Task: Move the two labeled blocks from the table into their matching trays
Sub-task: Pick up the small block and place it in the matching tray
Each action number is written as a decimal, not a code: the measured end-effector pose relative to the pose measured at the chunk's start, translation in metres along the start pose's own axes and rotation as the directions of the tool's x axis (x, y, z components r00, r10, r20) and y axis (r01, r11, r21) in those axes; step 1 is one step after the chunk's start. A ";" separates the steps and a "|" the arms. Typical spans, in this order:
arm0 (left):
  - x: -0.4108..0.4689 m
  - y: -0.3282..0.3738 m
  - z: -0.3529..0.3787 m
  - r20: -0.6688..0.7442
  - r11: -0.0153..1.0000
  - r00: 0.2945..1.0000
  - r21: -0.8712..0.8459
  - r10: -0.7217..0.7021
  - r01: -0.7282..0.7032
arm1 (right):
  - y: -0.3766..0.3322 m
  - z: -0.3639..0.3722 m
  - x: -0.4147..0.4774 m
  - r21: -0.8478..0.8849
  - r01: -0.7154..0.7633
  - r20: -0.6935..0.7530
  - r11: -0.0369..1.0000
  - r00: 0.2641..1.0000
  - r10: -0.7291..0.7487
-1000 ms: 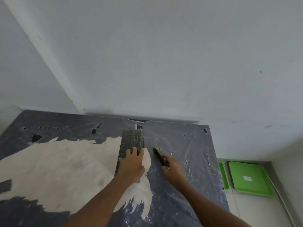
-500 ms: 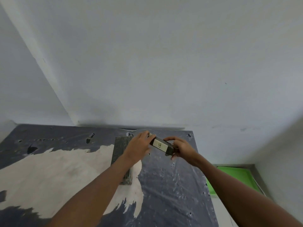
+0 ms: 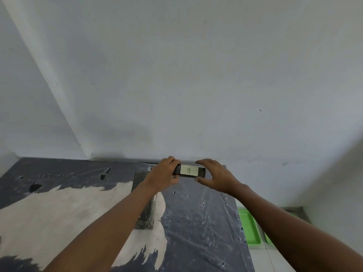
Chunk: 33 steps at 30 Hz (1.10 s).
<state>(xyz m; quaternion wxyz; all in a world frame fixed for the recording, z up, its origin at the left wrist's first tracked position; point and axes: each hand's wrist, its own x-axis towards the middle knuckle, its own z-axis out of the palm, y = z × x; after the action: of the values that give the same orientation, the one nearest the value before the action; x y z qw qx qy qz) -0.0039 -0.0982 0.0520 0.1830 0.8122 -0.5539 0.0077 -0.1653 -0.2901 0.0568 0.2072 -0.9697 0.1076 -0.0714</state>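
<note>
A small dark block (image 3: 200, 171) with a white label, marked with what looks like an upside-down "B", is held up level above the far end of the table (image 3: 196, 232). My left hand (image 3: 164, 173) grips its left end. My right hand (image 3: 215, 177) cups its right end, fingers over the top and thumb below. A second, longer dark block (image 3: 142, 195) lies flat on the table under my left forearm; no label shows on it. Two green trays (image 3: 248, 228) sit on the floor to the right of the table, the further one (image 3: 268, 239) mostly hidden by my right arm.
The table is covered with dark plastic sheeting, worn through to a pale patch (image 3: 68, 213) on the left. White walls close off the far side and the left. The table's right edge drops to a tiled floor (image 3: 265, 260).
The small block was lifted off the table by my right hand. My left hand left the long block and took the small block's left end. The label now faces me.
</note>
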 end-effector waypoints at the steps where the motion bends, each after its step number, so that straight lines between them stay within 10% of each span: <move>1: 0.000 0.000 -0.001 -0.002 1.000 1.000 0.001 -0.010 0.010 | -0.001 0.001 0.001 -0.146 0.076 0.008 0.986 0.997 -0.075; 9: 0.001 0.013 0.003 -0.084 0.921 0.972 -0.346 -0.220 0.179 | -0.024 0.020 0.000 -0.163 -0.045 -0.260 0.986 0.966 0.002; 12: 0.005 0.033 0.009 -0.013 0.645 0.860 -0.667 -0.510 0.372 | -0.035 0.028 0.002 -0.035 -0.133 -0.324 0.990 0.939 0.115; 17: 0.016 0.048 0.013 0.254 0.118 0.756 -0.909 -0.603 0.399 | -0.046 0.037 0.008 0.171 -0.128 -0.295 0.977 0.939 0.174; 22: 0.012 0.026 0.000 0.268 0.180 0.804 -0.891 -0.531 0.416 | -0.043 0.030 0.003 0.198 -0.077 -0.158 0.977 0.981 0.110; 33: 0.006 -0.014 -0.011 0.435 0.355 0.865 -0.790 -0.250 0.500 | -0.045 0.010 0.001 -0.380 0.179 -0.122 0.907 0.963 -0.241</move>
<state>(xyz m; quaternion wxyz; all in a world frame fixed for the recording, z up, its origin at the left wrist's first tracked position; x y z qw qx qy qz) 0.0136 -0.0960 0.0595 0.5057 0.6948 -0.2899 -0.4212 -0.1543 -0.2460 0.0665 0.0046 -0.9878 0.0304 -0.1528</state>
